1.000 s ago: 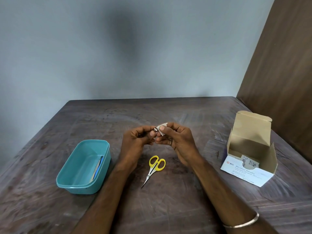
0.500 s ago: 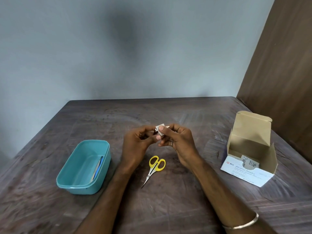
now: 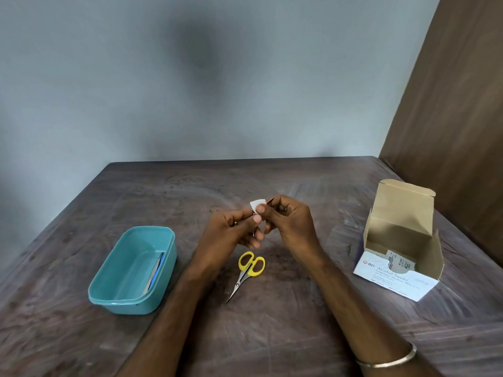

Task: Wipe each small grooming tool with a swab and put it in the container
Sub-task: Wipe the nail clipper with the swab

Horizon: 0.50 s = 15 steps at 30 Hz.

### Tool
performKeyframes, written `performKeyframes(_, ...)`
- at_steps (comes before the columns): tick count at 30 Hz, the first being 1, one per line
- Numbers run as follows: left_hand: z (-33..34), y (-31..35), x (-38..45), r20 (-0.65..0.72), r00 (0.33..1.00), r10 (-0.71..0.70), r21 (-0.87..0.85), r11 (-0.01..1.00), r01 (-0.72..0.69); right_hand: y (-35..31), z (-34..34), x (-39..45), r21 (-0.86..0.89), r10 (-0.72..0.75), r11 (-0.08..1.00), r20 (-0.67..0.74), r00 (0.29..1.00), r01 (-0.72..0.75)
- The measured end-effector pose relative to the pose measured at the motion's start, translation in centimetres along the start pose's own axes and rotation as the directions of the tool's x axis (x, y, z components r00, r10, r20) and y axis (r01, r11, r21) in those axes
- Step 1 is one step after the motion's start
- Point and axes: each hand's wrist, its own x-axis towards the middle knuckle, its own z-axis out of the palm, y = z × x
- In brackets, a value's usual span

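Above the middle of the table, my left hand [image 3: 234, 229] pinches a small metal grooming tool [image 3: 269, 200], mostly hidden by fingers. My right hand [image 3: 288, 221] pinches a white swab [image 3: 256, 205] folded round that tool. Small scissors with yellow handles [image 3: 249, 269] lie on the table just below my hands. The teal container [image 3: 133, 270] sits at the left, with a flat blue-edged tool [image 3: 157, 270] leaning against its right wall.
An open cardboard box of alcohol swabs [image 3: 400, 254] stands at the right, lid flap up, a swab packet showing inside. A brown wooden panel [image 3: 460, 104] rises behind it. The dark wooden table [image 3: 272, 336] meets a grey wall at the back.
Both hands have shifted slightly while rubbing; the swab has slid along the tool and now sticks up above my left thumb. Scissors, container and box have not moved.
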Motion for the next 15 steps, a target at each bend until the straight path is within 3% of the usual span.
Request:
performKeyframes(8,-0.52,-0.16,0.15,0.045,0.993,-0.108,-0.100,0.989,0.112,0.62,0.13,0.21,-0.060,-0.013,0.998,0.044,0.999,0.016)
performKeyframes(15,-0.73,0.01,0.00,0.046,0.992,-0.118,-0.110,0.986,0.123,0.36,-0.11,0.04,-0.035,0.000,0.999,0.047,0.999,0.002)
